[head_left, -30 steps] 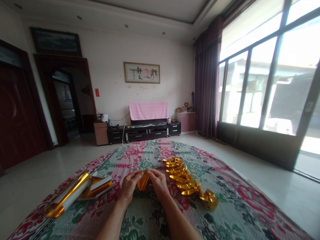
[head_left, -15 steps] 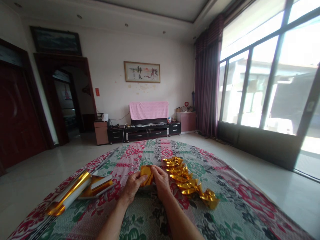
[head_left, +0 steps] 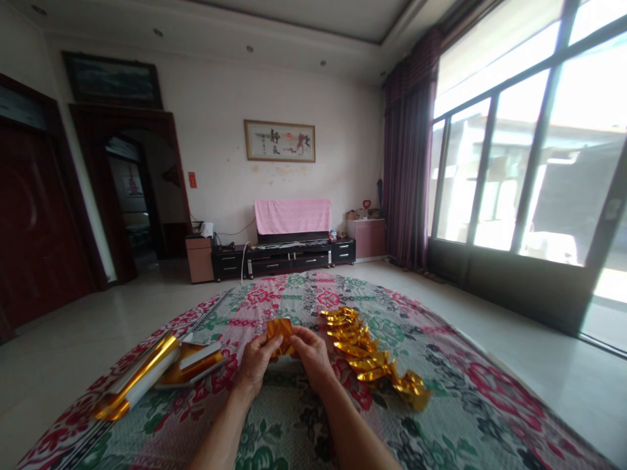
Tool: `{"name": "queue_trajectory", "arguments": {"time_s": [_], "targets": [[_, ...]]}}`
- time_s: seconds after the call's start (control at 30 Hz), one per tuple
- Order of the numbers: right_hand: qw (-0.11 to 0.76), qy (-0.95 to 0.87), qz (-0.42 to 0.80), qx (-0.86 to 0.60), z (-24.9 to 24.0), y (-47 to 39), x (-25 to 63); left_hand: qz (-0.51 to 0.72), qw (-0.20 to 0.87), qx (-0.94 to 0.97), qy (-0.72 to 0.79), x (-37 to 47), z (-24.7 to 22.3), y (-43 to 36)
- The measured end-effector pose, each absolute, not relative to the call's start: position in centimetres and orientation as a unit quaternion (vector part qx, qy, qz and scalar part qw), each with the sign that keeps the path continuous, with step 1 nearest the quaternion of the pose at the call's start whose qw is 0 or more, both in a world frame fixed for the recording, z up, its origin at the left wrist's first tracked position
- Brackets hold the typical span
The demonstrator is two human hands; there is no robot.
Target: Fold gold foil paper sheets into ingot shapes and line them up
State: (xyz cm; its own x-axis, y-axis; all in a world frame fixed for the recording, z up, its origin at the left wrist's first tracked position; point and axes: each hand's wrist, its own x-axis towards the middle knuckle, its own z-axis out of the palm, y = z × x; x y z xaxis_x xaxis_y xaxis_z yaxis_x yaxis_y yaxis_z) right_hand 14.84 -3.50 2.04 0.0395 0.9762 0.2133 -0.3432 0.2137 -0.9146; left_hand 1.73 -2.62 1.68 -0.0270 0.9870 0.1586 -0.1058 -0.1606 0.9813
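Between my two hands is a small piece of gold foil paper, held up above the flowered cloth. My left hand pinches its left side, the thumb lying across the front. On the other side, the thumb and fingers of my right hand close on its right edge. The foil's lower part is partly hidden by my fingers. To the right lies a row of folded gold foil pieces, overlapping one another. At the left rest rolled gold foil sheets with white undersides.
A flowered cloth in red, green and grey covers the surface in front of me. Beyond it stand a low black cabinet and a pink cloth draped over something. Tall windows and a purple curtain are on the right.
The foil piece has shifted slightly left and up and is turned differently in my fingers. My right hand has moved a little left along its edge. The other foil pieces stay put.
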Motion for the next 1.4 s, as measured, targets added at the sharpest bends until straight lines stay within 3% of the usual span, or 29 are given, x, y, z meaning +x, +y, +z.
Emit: {"name": "queue_trajectory", "arguments": {"time_s": [0.27, 0.93, 1.4], "targets": [[0.622, -0.454, 0.558, -0.309, 2.6, -4.0, 15.0, 0.553, 0.475, 0.538, 0.423, 2.0, 2.6, -3.3], [0.677, -0.409, 0.517, -0.328, 0.9, -2.5, 15.2, 0.581, 0.504, 0.463, 0.440, 1.8, 1.4, -2.2], [0.637, -0.488, 0.477, -0.359, 2.0, -3.6, 15.0, 0.605, 0.476, 0.466, 0.436, 1.9, 2.0, -2.5]]}}
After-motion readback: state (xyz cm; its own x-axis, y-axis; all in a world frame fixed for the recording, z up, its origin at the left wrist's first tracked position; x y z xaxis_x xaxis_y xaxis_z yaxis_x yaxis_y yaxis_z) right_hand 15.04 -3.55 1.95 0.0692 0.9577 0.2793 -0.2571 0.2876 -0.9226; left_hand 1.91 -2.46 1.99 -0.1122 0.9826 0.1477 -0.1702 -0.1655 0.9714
